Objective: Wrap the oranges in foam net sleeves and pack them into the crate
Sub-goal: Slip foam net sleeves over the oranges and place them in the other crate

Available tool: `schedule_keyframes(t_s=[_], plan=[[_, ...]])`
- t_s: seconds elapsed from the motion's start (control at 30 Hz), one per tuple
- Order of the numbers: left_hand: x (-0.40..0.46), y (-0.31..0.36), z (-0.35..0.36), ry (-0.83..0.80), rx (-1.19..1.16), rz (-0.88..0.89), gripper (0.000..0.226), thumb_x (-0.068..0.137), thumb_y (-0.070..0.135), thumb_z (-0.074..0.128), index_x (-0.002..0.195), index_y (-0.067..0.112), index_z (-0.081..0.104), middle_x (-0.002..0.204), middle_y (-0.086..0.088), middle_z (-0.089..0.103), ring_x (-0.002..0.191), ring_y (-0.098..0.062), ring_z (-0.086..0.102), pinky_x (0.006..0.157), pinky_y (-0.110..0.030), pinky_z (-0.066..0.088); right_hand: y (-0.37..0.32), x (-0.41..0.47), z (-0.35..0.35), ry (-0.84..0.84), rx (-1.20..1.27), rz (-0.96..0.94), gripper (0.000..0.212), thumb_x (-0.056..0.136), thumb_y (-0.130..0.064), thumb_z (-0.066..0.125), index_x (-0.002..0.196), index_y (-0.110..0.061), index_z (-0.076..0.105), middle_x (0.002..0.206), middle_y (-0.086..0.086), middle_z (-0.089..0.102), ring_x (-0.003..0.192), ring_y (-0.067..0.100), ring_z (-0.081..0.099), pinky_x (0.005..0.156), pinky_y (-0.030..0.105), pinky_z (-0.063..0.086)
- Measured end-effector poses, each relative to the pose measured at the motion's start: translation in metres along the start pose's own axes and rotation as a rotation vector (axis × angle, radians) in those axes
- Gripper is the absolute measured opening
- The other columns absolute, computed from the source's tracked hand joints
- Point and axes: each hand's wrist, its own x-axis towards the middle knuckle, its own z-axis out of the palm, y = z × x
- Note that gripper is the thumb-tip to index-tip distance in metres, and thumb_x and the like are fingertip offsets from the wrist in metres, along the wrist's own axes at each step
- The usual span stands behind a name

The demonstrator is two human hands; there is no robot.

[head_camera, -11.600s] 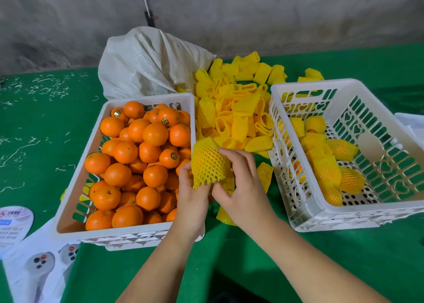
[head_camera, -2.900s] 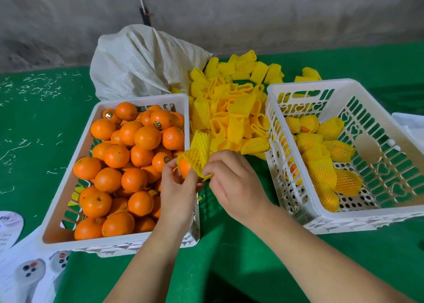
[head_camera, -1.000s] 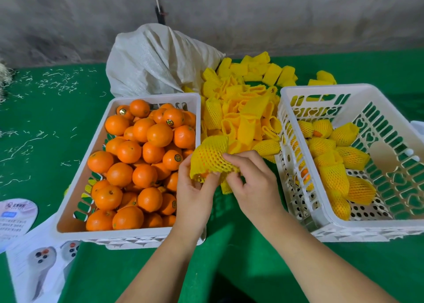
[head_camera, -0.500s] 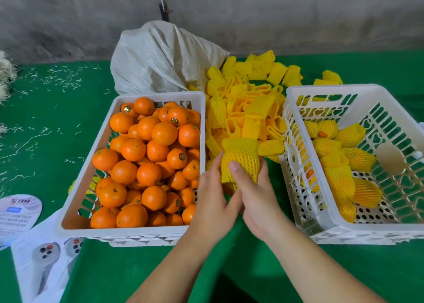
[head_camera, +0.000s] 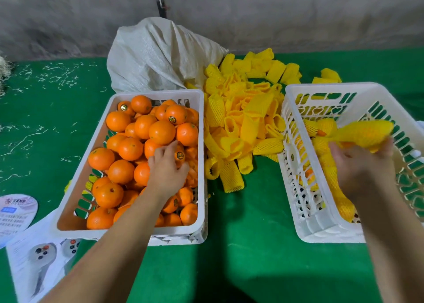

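Reaching into the left crate, the left hand curls round a firm, smooth orange; the right hand holds a soft-netted wrapped orange over the packing crate; cup each whole fruit gently.

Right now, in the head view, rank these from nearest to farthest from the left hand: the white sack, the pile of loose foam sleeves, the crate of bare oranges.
1. crate of bare oranges: the left hand is inside it.
2. pile of loose foam sleeves: just right of that crate.
3. white sack: behind the crate, by the wall.
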Motion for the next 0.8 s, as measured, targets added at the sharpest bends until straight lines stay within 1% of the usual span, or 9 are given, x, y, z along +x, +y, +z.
schedule_keyframes(t_s=[0.07,0.13,0.23,0.3,0.4,0.5,0.6,0.67,0.8], plan=[[0.009,-0.002,0.009,-0.039,0.217,0.062,0.083,0.097,0.039,0.066,0.164,0.02,0.021,0.16,-0.008,0.032,0.145,-0.038,0.028,0.122,-0.05,0.024,0.01,0.002,-0.009,0.104,-0.174,-0.091,0.067,0.097,-0.009,0.063,0.156,-0.003,0.031,0.141,0.03,0.051,0.111,0.021,0.065,0.103,0.042,0.053],[0.012,-0.004,0.017,-0.006,0.359,0.051,0.085,0.095,0.037,0.069,0.162,0.019,0.021,0.158,-0.006,0.034,0.141,-0.038,0.032,0.118,-0.047,0.029,0.02,0.0,-0.011,0.083,-0.466,-0.067,0.086,0.094,-0.017,0.062,0.163,-0.026,0.012,0.166,0.021,0.019,0.14,0.035,0.044,0.11,0.057,0.043],[0.009,-0.01,0.025,0.09,0.563,0.058,0.078,0.093,0.021,0.069,0.16,0.02,0.028,0.152,-0.007,0.039,0.131,-0.039,0.041,0.107,-0.043,0.042,0.044,-0.014,-0.006,-0.095,-0.813,-0.128,0.091,0.094,-0.02,0.065,0.161,-0.043,0.009,0.17,-0.007,-0.013,0.15,0.035,0.027,0.084,0.034,0.05],[0.011,-0.015,0.023,0.103,0.603,0.074,0.076,0.093,0.018,0.07,0.159,0.021,0.033,0.149,-0.009,0.041,0.126,-0.04,0.043,0.104,-0.043,0.044,0.058,-0.022,-0.003,-0.202,-0.987,-0.289,0.088,0.093,-0.022,0.069,0.16,-0.042,0.015,0.167,-0.015,-0.014,0.153,0.033,0.018,0.083,0.035,0.053],[0.009,-0.015,0.012,0.092,0.482,0.093,0.069,0.09,0.025,0.076,0.152,0.02,0.046,0.141,-0.014,0.047,0.12,-0.042,0.047,0.099,-0.048,0.048,0.075,-0.024,0.005,-0.346,-1.292,-0.54,0.082,0.091,-0.028,0.072,0.159,-0.033,0.026,0.169,-0.002,-0.004,0.151,0.035,0.008,0.114,0.057,0.031],[-0.006,-0.007,-0.001,0.155,0.179,0.117,0.066,0.089,0.037,0.083,0.144,0.02,0.052,0.138,-0.01,0.051,0.116,-0.033,0.054,0.09,-0.045,0.055,0.092,-0.026,0.029,-0.523,-1.356,-0.539,0.068,0.093,-0.033,0.067,0.154,-0.032,0.038,0.167,0.002,0.009,0.151,0.032,0.01,0.119,0.055,0.021],[-0.025,0.007,-0.008,0.129,-0.312,0.076,0.063,0.09,0.046,0.08,0.14,0.03,0.045,0.132,0.006,0.057,0.109,-0.01,0.06,0.085,-0.026,0.053,0.117,-0.019,0.062,-0.663,-1.162,-0.297,0.051,0.095,-0.028,0.067,0.144,-0.031,0.052,0.156,0.004,0.029,0.144,0.03,0.03,0.115,0.047,0.034],[-0.039,0.02,-0.009,0.054,-0.639,-0.015,0.059,0.088,0.05,0.079,0.133,0.038,0.042,0.123,0.008,0.062,0.102,-0.005,0.069,0.079,-0.022,0.059,0.131,-0.01,0.089,-0.6,-0.893,0.072,0.042,0.098,-0.027,0.066,0.138,-0.03,0.054,0.145,0.003,0.046,0.125,0.024,0.052,0.095,0.039,0.05],[-0.054,0.039,-0.003,-0.154,-1.036,-0.206,0.061,0.092,0.058,0.073,0.142,0.051,0.039,0.129,0.017,0.061,0.111,-0.006,0.07,0.101,-0.038,0.059,0.158,0.012,0.123,-0.335,-0.58,0.593,0.026,0.099,-0.035,0.067,0.12,-0.023,0.057,0.108,0.006,0.061,0.09,0.022,0.063,0.068,0.032,0.055]])
